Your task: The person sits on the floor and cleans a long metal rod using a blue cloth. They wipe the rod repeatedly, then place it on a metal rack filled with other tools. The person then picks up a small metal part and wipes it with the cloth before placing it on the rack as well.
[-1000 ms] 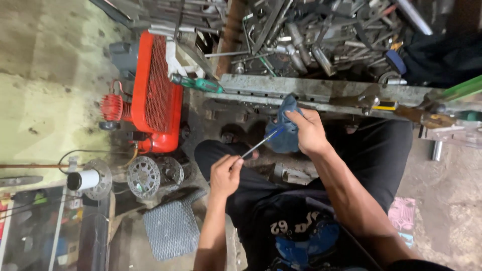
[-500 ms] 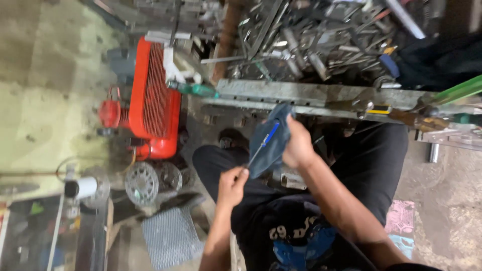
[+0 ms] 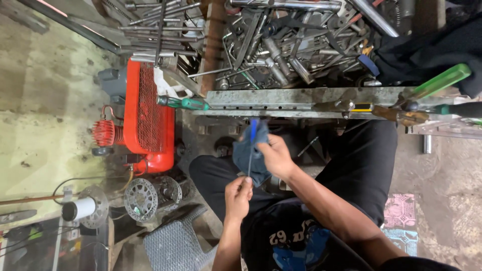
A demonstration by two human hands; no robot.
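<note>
The left hand (image 3: pixel 238 193) pinches the lower end of a thin metal shaft, its grip clenched on the blue-handled screwdriver (image 3: pixel 251 145), which stands nearly upright in the view with the blue handle at the top. The right hand (image 3: pixel 275 156) closes around a crumpled dark blue rag (image 3: pixel 243 155), and the rag wraps the middle of the shaft, so cloth and tool touch between the two hands. Both are held in the air above the person's lap, over black trousers, just in front of a long grey metal rail (image 3: pixel 281 98) with a row of small slots. On that rail lies a green-handled screwdriver (image 3: pixel 188 104) at the left end, and a translucent green handle (image 3: pixel 442 80) juts up at the right. Beyond the rail a wooden-edged tray (image 3: pixel 213 45) is heaped with steel rods, sockets and wrenches, shiny and tangled. To the left stands a red air compressor (image 3: pixel 145 118) with a wire-mesh guard and ribbed cylinder on a stained concrete floor (image 3: pixel 45 110). Near it lie a toothed metal disc (image 3: pixel 140 199) and a grey woven plastic stool (image 3: pixel 175 243).
</note>
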